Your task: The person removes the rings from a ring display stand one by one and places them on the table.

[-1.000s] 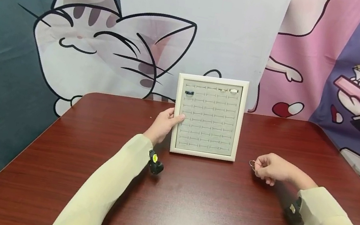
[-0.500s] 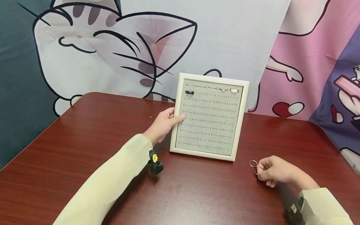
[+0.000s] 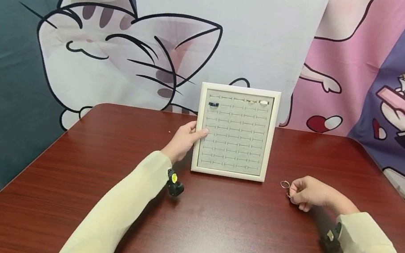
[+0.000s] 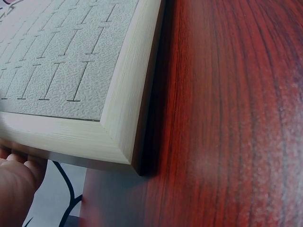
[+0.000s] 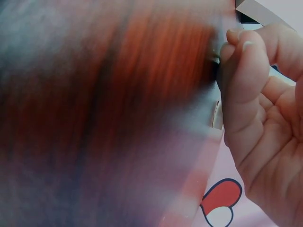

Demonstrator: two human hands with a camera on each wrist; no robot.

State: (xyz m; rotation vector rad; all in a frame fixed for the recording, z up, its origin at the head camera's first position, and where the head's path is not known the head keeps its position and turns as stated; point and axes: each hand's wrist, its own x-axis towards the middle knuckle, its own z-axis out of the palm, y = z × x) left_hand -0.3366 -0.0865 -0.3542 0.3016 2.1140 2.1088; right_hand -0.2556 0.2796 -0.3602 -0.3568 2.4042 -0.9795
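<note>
A cream-framed ring display board (image 3: 233,139) stands upright on the table, its grey padded face cut with rows of slots. My left hand (image 3: 182,141) grips its left side, thumb over the front; the left wrist view has fingers (image 4: 19,163) behind the frame. A dark blue ring (image 3: 213,104), a gold ring (image 3: 251,102) and a white-topped ring (image 3: 263,103) sit in the upper slots. To the right, my right hand (image 3: 308,194) pinches a small ring (image 3: 288,195), mostly hidden by the fingers. Just left of the fingertips a thin ring (image 3: 285,184) shows.
The dark red wooden table (image 3: 215,237) extends around both arms. Behind it hangs a printed cloth (image 3: 224,3) with a cartoon cat. Each wrist carries a small black camera, the left one (image 3: 175,183) close to the table.
My right hand has drawn slightly right and down, so more of the thin ring shows beside its fingertips. The left hand and the board have stayed in place.
</note>
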